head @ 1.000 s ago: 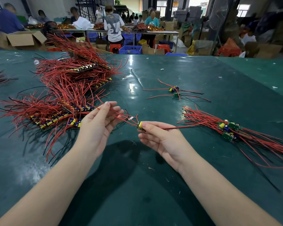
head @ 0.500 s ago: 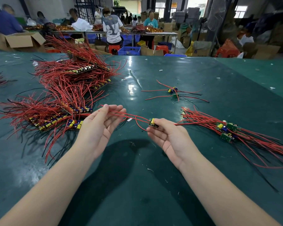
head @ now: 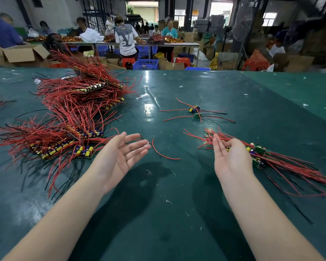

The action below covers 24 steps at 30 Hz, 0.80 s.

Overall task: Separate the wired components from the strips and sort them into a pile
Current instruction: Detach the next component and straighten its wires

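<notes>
Two loose ends threaten the sort: the right hand (head: 231, 157), fingers curled on a wired component over the pile (head: 262, 153) near the tabletop's (head: 177, 213) right edge, could snag neighbours, while the left hand (head: 120, 153), its grip open, leaves a red wire (head: 162, 154) stray beside the strips (head: 64, 146).

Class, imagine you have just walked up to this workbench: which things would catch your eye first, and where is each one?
First, the big heap of strips bristling with red wires, spread over the left of the green table. Next, the two hands at the centre: the left hand open, palm up, beside the heap, and the right hand at the smaller pile of separated components on the right. Behind lies a tiny cluster.
</notes>
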Each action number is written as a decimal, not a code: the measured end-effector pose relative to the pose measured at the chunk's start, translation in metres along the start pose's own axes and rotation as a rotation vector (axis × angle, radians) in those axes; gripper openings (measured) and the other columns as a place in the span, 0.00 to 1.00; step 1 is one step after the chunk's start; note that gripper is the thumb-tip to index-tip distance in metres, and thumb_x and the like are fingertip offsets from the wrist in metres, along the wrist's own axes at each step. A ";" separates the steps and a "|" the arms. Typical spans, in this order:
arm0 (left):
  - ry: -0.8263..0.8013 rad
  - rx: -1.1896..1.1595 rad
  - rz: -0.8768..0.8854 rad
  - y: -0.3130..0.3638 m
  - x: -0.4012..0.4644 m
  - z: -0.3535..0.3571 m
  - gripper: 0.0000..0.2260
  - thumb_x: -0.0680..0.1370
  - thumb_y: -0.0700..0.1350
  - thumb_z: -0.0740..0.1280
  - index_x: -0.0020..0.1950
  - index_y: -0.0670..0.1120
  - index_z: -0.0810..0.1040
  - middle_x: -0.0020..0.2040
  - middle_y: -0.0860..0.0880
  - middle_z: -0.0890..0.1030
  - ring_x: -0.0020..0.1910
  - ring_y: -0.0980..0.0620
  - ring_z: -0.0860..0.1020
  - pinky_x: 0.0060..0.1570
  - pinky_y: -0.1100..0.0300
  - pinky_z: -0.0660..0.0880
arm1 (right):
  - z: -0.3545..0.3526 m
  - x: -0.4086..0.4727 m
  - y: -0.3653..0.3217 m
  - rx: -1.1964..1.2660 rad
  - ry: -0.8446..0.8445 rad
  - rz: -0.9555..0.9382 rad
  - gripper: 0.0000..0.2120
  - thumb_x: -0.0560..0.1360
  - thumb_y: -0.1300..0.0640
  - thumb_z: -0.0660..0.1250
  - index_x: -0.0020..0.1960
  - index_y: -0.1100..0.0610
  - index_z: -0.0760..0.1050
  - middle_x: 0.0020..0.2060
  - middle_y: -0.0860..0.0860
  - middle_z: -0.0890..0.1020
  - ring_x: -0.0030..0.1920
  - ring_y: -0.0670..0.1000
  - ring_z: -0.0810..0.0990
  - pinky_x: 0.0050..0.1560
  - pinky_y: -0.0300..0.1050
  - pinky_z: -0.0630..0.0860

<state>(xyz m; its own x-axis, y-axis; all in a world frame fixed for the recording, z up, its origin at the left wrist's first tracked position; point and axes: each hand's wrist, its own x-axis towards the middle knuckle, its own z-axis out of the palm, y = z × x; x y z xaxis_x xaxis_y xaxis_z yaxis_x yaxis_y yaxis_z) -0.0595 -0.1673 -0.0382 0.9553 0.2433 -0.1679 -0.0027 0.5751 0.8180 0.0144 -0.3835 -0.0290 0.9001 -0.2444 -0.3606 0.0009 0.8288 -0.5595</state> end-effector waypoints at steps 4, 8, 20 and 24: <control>-0.003 0.013 -0.002 0.001 0.002 -0.001 0.13 0.82 0.42 0.56 0.55 0.37 0.76 0.47 0.37 0.84 0.44 0.45 0.85 0.44 0.59 0.82 | -0.008 0.016 -0.013 0.031 -0.053 0.039 0.11 0.78 0.74 0.48 0.50 0.69 0.68 0.47 0.59 0.76 0.48 0.58 0.81 0.53 0.46 0.80; -0.014 0.013 0.003 0.002 0.005 -0.002 0.13 0.82 0.42 0.56 0.54 0.37 0.77 0.45 0.38 0.84 0.43 0.45 0.85 0.41 0.60 0.82 | -0.018 0.020 -0.024 0.018 0.027 0.041 0.07 0.78 0.74 0.54 0.49 0.67 0.69 0.45 0.58 0.76 0.43 0.56 0.83 0.44 0.46 0.83; -0.021 0.040 -0.017 0.005 0.000 -0.005 0.13 0.82 0.42 0.56 0.52 0.38 0.78 0.43 0.40 0.85 0.41 0.47 0.85 0.38 0.61 0.81 | -0.036 -0.002 -0.044 -0.066 -0.037 0.122 0.22 0.79 0.71 0.45 0.73 0.68 0.57 0.72 0.60 0.66 0.66 0.60 0.73 0.51 0.52 0.76; -0.017 0.071 -0.028 0.006 -0.001 -0.004 0.11 0.81 0.41 0.57 0.52 0.37 0.78 0.43 0.40 0.85 0.40 0.47 0.85 0.38 0.61 0.81 | -0.045 -0.012 -0.044 -0.105 -0.074 0.217 0.25 0.77 0.73 0.46 0.74 0.70 0.52 0.71 0.66 0.64 0.66 0.63 0.73 0.50 0.53 0.76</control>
<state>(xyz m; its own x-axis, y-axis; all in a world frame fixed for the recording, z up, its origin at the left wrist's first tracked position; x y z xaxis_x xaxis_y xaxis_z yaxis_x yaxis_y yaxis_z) -0.0616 -0.1604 -0.0354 0.9596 0.2141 -0.1827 0.0447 0.5248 0.8500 -0.0159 -0.4394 -0.0339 0.9038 -0.0259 -0.4273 -0.2374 0.8002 -0.5507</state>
